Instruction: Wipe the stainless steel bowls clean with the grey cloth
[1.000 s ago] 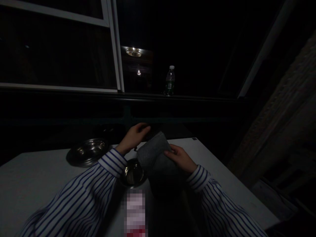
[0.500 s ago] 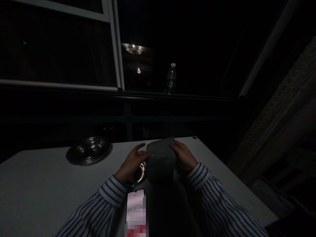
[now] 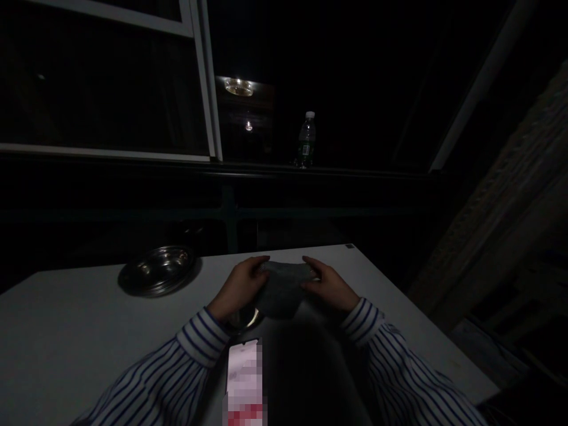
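Observation:
A grey cloth is held between both hands over the white table. My left hand pinches its left top corner and my right hand pinches the right top corner. Both wear blue-striped white sleeves. Under my left wrist a small shiny metal bowl is partly hidden by the cloth and the hand. The room is very dark.
A larger metal bowl sits at the table's far left. A phone with a lit screen lies near me. A plastic water bottle stands on the window ledge. The table's right edge drops off into darkness.
My left hand came back from beyond the cloth and took its left corner. Both hands then lowered the cloth, so it now hangs flatter and closer to the table.

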The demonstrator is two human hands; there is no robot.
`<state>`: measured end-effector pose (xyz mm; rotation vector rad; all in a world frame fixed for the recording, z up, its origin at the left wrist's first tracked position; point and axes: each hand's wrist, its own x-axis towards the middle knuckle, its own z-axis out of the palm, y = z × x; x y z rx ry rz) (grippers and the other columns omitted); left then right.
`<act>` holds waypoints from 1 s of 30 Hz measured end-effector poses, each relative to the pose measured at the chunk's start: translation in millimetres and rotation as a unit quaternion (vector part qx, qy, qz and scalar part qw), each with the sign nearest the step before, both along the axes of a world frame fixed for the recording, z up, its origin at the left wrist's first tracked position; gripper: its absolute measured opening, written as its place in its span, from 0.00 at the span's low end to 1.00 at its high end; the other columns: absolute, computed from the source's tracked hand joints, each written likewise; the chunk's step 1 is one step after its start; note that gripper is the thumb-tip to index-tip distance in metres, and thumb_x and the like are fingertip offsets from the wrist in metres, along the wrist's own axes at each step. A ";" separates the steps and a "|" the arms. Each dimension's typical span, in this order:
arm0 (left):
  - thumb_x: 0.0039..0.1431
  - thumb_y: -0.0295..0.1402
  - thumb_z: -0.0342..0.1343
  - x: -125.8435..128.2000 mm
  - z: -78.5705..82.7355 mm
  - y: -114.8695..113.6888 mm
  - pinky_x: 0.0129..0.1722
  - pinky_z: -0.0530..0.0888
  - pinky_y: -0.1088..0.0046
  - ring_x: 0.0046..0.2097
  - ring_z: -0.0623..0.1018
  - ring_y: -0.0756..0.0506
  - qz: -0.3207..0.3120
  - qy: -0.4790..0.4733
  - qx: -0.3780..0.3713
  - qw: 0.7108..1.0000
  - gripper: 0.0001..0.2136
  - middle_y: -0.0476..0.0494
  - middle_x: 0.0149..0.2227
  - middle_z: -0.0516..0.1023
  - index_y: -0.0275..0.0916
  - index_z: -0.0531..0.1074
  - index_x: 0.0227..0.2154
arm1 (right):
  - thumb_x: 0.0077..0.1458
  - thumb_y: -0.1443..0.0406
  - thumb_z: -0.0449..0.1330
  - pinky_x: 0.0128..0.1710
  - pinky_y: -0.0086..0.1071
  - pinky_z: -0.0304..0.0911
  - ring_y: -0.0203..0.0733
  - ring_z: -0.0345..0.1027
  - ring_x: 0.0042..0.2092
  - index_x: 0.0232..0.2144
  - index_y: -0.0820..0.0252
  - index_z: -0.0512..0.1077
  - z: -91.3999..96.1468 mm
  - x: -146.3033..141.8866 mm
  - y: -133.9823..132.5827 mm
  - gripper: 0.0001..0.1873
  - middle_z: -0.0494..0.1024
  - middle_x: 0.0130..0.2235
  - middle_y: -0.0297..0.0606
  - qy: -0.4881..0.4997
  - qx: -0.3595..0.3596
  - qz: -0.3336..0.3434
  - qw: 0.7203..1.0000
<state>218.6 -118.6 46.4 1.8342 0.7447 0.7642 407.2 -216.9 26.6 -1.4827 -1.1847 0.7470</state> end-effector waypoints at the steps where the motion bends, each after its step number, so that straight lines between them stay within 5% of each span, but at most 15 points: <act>1: 0.48 0.34 0.55 -0.8 -0.1 1.7 0.40 0.70 0.65 0.40 0.74 0.42 0.010 0.017 0.043 0.999 0.17 0.39 0.39 0.76 0.35 0.72 0.42 | 0.38 0.69 0.62 0.43 0.38 0.61 0.42 0.66 0.40 0.47 0.61 0.68 -0.8 0.9 0.1 0.28 0.70 0.40 0.40 -0.062 -0.003 -0.009 0.998; 4: 0.47 0.38 0.56 -3.8 1.5 5.2 0.42 0.68 0.64 0.41 0.73 0.41 0.030 0.044 0.128 0.990 0.11 0.41 0.36 0.74 0.37 0.76 0.31 | 0.43 0.67 0.59 0.44 0.39 0.60 0.43 0.65 0.40 0.32 0.60 0.74 -1.3 4.2 0.0 0.10 0.70 0.36 0.40 -0.165 0.005 -0.021 0.986; 6: 0.46 0.40 0.56 -5.2 3.7 4.7 0.40 0.69 0.66 0.41 0.72 0.42 0.019 0.027 0.109 0.993 0.11 0.42 0.35 0.73 0.37 0.74 0.29 | 0.43 0.64 0.60 0.46 0.39 0.58 0.45 0.64 0.44 0.27 0.60 0.73 -0.1 5.5 -0.9 0.06 0.70 0.38 0.40 -0.145 0.023 -0.006 0.989; 9: 0.49 0.42 0.54 -4.3 5.3 -0.3 0.29 0.68 0.73 0.32 0.73 0.46 -0.020 -0.017 -0.009 1.000 0.12 0.48 0.28 0.73 0.37 0.70 0.30 | 0.44 0.60 0.61 0.44 0.36 0.59 0.42 0.66 0.42 0.27 0.59 0.70 1.6 2.5 -2.9 0.09 0.72 0.36 0.37 0.017 0.034 0.036 0.999; 12: 0.51 0.44 0.53 0.2 2.2 -5.5 0.21 0.63 0.77 0.23 0.69 0.51 -0.001 -0.058 -0.103 0.993 0.13 0.54 0.22 0.68 0.39 0.66 0.33 | 0.44 0.58 0.62 0.34 0.31 0.62 0.38 0.69 0.34 0.37 0.56 0.66 -2.2 -7.2 -3.9 0.17 0.73 0.30 0.32 0.215 0.028 0.066 0.974; 16: 0.51 0.45 0.53 2.9 -3.9 -5.7 0.21 0.65 0.78 0.23 0.71 0.51 0.054 -0.095 -0.156 0.982 0.15 0.54 0.22 0.69 0.40 0.65 0.36 | 0.38 0.64 0.67 0.36 0.34 0.63 0.40 0.71 0.34 0.43 0.56 0.63 -14.9 -19.8 0.5 0.29 0.76 0.33 0.34 0.307 0.011 0.090 0.947; 19: 0.50 0.44 0.55 -2.0 -7.0 -4.7 0.25 0.70 0.75 0.26 0.74 0.49 0.035 -0.108 -0.218 0.969 0.20 0.51 0.26 0.73 0.40 0.63 0.44 | 0.35 0.65 0.67 0.35 0.35 0.64 0.42 0.72 0.33 0.40 0.58 0.64 -19.9 -23.5 5.6 0.27 0.77 0.33 0.35 0.329 0.033 0.056 0.942; 23: 0.41 0.30 0.64 -11.0 -14.4 -5.8 0.31 0.72 0.72 0.30 0.77 0.47 -0.067 -0.064 -0.300 0.949 0.33 0.46 0.29 0.77 0.36 0.57 0.51 | 0.35 0.65 0.67 0.37 0.36 0.64 0.43 0.72 0.36 0.41 0.57 0.65 -17.2 -24.1 7.4 0.27 0.77 0.35 0.36 0.339 0.068 0.022 0.938; 26: 0.41 0.25 0.63 -13.6 -20.7 -5.3 0.33 0.73 0.73 0.30 0.77 0.48 -0.081 -0.076 -0.305 0.946 0.28 0.46 0.30 0.78 0.35 0.62 0.48 | 0.36 0.66 0.65 0.40 0.37 0.64 0.43 0.71 0.38 0.39 0.56 0.68 -16.1 -22.7 4.8 0.22 0.77 0.37 0.35 0.300 0.080 0.034 0.950; 30: 0.43 0.23 0.58 -13.7 -22.2 -2.9 0.28 0.70 0.79 0.26 0.75 0.52 -0.058 -0.117 -0.307 0.943 0.14 0.50 0.27 0.77 0.36 0.72 0.36 | 0.40 0.67 0.61 0.45 0.38 0.60 0.44 0.69 0.44 0.21 0.58 0.72 -17.5 -17.0 -0.5 0.01 0.74 0.46 0.37 0.210 0.088 0.068 0.971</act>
